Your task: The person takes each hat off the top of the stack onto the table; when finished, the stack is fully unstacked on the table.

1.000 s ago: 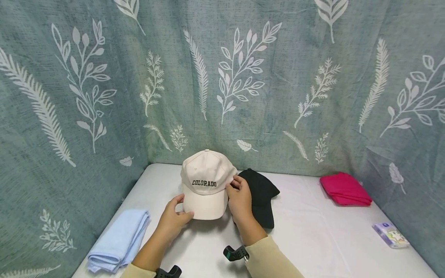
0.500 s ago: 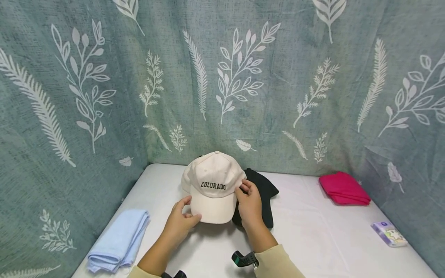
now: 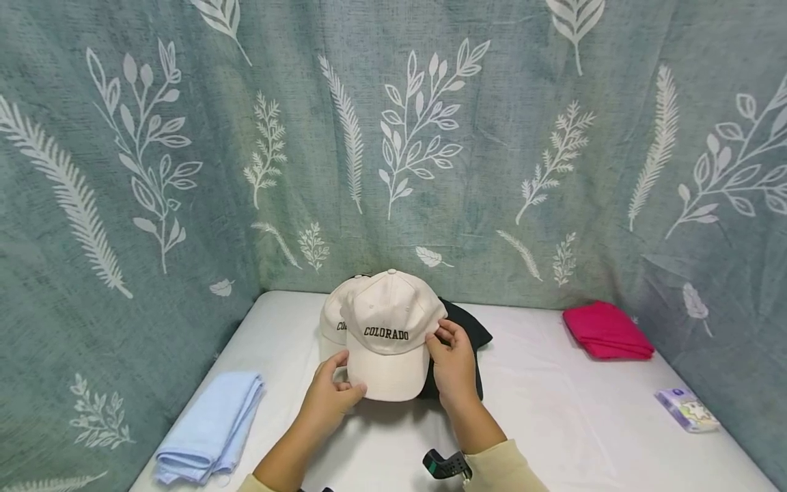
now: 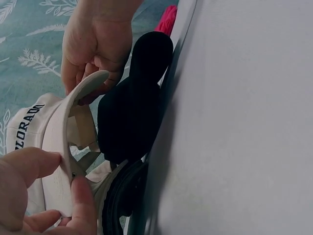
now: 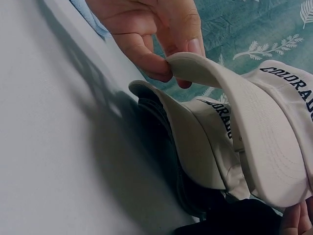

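Both hands hold a cream baseball cap (image 3: 393, 307) lettered COLORADO, raised above the table, brim toward me. My left hand (image 3: 328, 393) pinches the brim's left edge between thumb and fingers, as the left wrist view confirms. On the cap's other side, my right hand (image 3: 456, 362) grips it where crown meets brim. A second cream COLORADO cap (image 3: 332, 321) sits behind, partly hidden by the held one. Under its brim, the right wrist view shows a dark cap (image 5: 188, 196). Another black cap (image 3: 470, 331) lies to the right, partly covered by my right hand and the held cap.
A folded light blue cloth (image 3: 209, 424) lies at the left of the white table (image 3: 553, 417). Toward the back right is a folded red cloth (image 3: 607, 331), with a small purple-and-white packet (image 3: 686, 410) nearer the right edge. Leaf-patterned curtains (image 3: 467, 205) enclose the back and sides.
Both hands have carried the cream cap to the right and slightly toward me. The second cream cap behind it has come into view, while more of the black cap is now covered.
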Tool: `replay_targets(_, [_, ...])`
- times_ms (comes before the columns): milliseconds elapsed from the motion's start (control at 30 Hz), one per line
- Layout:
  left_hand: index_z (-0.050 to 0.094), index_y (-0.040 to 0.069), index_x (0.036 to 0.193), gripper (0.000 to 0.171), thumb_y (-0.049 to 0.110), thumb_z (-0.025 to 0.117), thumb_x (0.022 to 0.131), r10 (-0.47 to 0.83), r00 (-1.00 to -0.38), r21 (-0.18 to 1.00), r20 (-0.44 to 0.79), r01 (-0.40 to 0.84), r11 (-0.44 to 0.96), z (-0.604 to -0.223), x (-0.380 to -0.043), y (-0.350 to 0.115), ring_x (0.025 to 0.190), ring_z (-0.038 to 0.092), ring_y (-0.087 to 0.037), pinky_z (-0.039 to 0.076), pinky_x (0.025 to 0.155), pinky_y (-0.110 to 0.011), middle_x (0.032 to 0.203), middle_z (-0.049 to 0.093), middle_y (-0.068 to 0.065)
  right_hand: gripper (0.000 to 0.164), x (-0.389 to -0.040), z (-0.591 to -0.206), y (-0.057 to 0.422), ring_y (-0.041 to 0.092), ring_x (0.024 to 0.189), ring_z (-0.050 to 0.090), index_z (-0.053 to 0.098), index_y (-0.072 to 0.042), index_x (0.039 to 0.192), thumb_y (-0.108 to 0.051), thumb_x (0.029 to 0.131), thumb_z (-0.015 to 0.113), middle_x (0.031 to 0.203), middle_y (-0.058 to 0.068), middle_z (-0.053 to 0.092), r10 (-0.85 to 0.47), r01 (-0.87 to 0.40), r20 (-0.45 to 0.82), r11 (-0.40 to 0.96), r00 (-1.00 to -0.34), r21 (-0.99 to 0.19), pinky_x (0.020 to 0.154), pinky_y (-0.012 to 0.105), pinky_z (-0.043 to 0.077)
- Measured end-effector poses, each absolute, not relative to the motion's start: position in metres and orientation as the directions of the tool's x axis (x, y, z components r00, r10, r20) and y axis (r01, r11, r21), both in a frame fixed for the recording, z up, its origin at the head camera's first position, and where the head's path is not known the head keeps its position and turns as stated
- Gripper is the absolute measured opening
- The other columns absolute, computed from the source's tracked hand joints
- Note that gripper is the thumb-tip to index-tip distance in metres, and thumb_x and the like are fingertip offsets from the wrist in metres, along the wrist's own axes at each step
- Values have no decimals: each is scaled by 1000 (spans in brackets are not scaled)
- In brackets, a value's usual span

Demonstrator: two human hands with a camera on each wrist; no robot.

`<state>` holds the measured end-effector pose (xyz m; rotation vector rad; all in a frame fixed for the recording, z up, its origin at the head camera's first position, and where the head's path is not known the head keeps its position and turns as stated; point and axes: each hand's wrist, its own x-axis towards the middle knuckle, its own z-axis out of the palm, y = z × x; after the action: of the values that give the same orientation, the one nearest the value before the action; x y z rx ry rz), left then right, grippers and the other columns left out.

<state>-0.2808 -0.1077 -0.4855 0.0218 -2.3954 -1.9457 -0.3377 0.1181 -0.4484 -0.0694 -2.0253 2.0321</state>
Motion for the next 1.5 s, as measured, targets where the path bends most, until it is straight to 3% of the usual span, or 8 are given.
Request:
replay_targets(500, [41,1,155,78,8,81,88,-21,-999,975,48,42,217,-477,-277,-82,90,59,-19,57,67,-23,151,43,-19,41,-335,-455,146,20,101,55,54,-13,142,-18,103,67,133,10,60,259,-148,153,38,-954,-988,80,19,52])
replay_targets(1067, [39,-1,156,79,5,80,89,44,-998,987,54,60,147,-468,-281,-50,85,59,-18,56,63,-23,151,40,-19,42,-329,-442,179,18,105,51,53,-9,142,-14,102,66,130,12,59,292,-188,184,15,-938,-982,81,16,50])
replay_targets(1500, [43,0,154,78,12,83,88,63,-995,972,83,95,217,-463,-281,-30,86,58,-17,56,63,-23,150,43,-17,46,-322,-439,202,15,101,59,50,-8,145,-13,103,65,136,13,57,315,-159,152,3,-937,-987,82,16,53])
